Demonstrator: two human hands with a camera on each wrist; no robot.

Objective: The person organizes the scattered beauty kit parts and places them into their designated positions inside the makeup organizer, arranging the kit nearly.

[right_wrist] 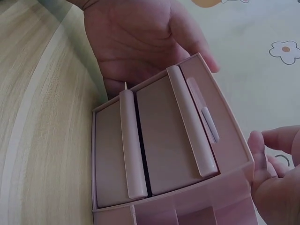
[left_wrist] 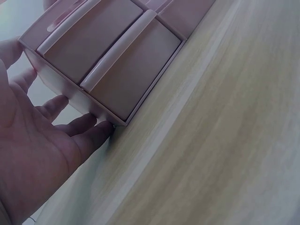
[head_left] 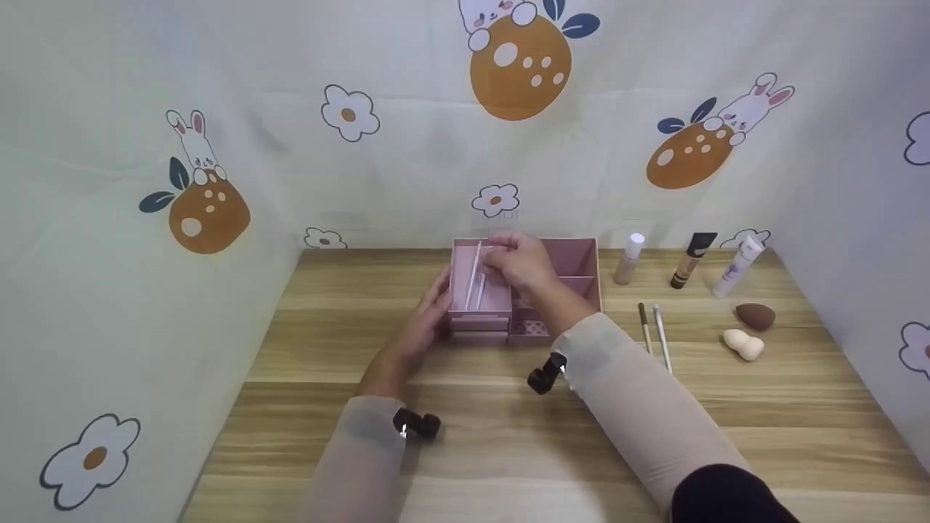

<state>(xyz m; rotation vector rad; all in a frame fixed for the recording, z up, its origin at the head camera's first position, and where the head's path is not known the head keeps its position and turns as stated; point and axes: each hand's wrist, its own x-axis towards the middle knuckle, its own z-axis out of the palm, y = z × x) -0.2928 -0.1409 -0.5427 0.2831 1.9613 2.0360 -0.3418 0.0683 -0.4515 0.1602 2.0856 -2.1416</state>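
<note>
A pink desktop organizer (head_left: 479, 314) with two small drawers (left_wrist: 136, 70) on its left side stands near the back of the table. Two thin white sticks (head_left: 472, 287) slant in the shallow tray on top of those drawers. My right hand (head_left: 524, 267) reaches over this tray, thumb and fingertips pinching the upper end of the right-hand stick. In the right wrist view the right hand (right_wrist: 277, 176) is partly behind the organizer's rim. Against the organizer's left wall my left hand (head_left: 423, 323) rests with extended, spread fingers (left_wrist: 77, 125).
Right of the organizer stand a white-capped bottle (head_left: 629, 260), a black-capped tube (head_left: 694, 260) and a white tube (head_left: 739, 267). Nearer lie two brushes (head_left: 662, 338), a brown sponge (head_left: 755, 317) and a cream sponge (head_left: 743, 344). A patterned curtain (head_left: 421, 167) hangs behind the table.
</note>
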